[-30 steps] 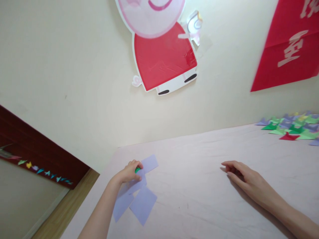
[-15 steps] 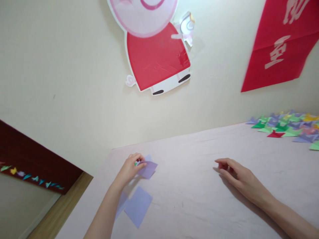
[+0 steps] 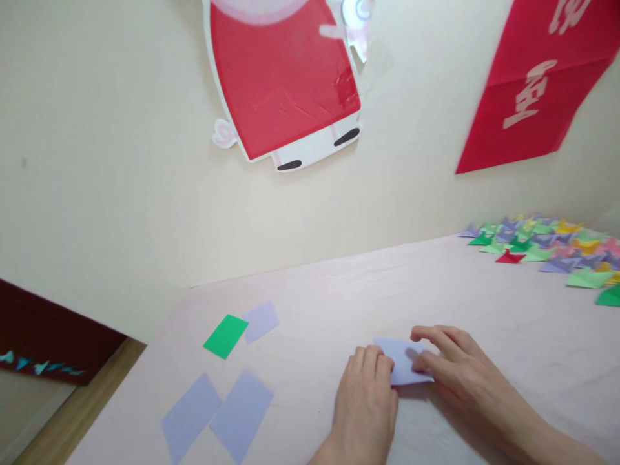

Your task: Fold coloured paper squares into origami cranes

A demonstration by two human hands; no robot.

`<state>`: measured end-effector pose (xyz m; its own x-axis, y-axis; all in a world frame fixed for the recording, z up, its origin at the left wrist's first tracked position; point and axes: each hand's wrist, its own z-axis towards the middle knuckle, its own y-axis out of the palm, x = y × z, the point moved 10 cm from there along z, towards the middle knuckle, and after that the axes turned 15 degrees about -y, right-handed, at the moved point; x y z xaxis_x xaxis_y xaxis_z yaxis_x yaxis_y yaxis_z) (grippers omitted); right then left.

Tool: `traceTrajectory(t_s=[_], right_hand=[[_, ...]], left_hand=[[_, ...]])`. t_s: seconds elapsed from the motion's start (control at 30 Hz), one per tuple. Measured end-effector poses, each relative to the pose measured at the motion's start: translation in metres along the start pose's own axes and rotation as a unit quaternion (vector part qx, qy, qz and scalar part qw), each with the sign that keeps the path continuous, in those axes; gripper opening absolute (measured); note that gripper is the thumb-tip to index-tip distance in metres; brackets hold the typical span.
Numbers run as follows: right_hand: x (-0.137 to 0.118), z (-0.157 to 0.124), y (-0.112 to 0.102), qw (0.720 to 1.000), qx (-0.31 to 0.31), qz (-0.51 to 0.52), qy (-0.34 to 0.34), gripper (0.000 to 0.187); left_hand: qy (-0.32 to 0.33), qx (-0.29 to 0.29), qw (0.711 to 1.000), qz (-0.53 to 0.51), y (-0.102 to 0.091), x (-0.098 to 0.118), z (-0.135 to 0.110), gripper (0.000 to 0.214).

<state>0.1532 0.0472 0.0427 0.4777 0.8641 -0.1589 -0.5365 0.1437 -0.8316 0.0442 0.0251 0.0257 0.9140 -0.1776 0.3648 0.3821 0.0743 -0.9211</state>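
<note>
Gripping w/ curled fingers, the person's bare left hand [image 3: 365, 394] has the left end of a light purple, 4-sided sheet of thin paper [image 3: 402, 361]; can't see the thumb from where I stand. Bare right hand [image 3: 460, 374] is loose, thumb & forefinger parted at the sheet's right end, thumb tip over the paper; can't tell if it touches. Sheet's at the near side of the tbl., b/w the 2 hands, w/ a shadow under its near edge. Under all that: pale pinkish-white cloth [image 3: 329, 310], faintly creased.

Off to the left, near side, 2 more pcs. lie flat: a pale violet paper [image 3: 191, 416] & a bluish-purple paper [image 3: 242, 413], right next to each other. A bit farther back, a bright green 4-sided paper [image 3: 226, 336], its right corner meeting a faded lilac paper [image 3: 262, 321].

Far right corner, by the wall, a crowd of multicoloured folded-paper figures [image 3: 545, 240]: purple, lt. & dk. green, yellow, pink, plus 1 red folded figure [image 3: 510, 257] along the near edge.

Beyond the cloth, off-white wall [image 3: 145, 194] w/ a red-bodied cartoon cutout [image 3: 285, 84], 2 black feet, top out of view; to its right, a red paper poster [image 3: 537, 84] w/ pale characters, blurry. Far left: dk. reddish-brown panel [image 3: 58, 336] w/ sm. teal folded papers [image 3: 37, 368], & a strip of wood floor [image 3: 90, 400].
</note>
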Motion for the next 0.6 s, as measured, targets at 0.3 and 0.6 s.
traceTrajectory(t_s=[0.3, 0.6], right_hand=[[0.002, 0.006, 0.022, 0.976, -0.130, 0.172, 0.018, 0.016], [0.035, 0.017, 0.049, 0.924, -0.081, 0.284, 0.243, 0.015]], left_hand=[[0.026, 0.100, 0.990, 0.099, 0.034, -0.020, -0.046, 0.061], [0.027, 0.146, 0.982, 0.120, 0.019, -0.015, -0.053, 0.051]])
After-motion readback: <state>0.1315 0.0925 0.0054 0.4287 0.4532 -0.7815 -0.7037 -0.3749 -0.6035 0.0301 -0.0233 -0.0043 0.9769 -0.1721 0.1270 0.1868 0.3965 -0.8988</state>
